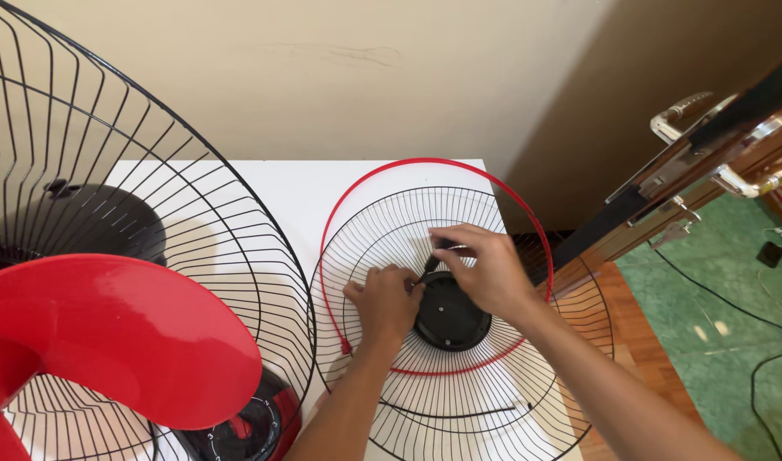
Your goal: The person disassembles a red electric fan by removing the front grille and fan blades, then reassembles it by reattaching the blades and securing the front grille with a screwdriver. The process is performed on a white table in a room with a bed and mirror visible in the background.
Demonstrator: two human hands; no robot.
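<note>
Head view: front fan grille (468, 384), black wire, flat on white tabletop (297, 192), centre-right of frame. Left hand (384, 299) fingers curled, pressing grille at 9 o'clock of black hub cap (448, 318). Right hand (485, 266) pinched closed on a dark screwdriver (431, 263) at 11 o'clock of hub. Red rim ring (391, 175) lies loose over grille. Rear fan cage (135, 213) with red blade (109, 341) at 9 o'clock. Door handle (690, 107) at 2 o'clock.
</note>
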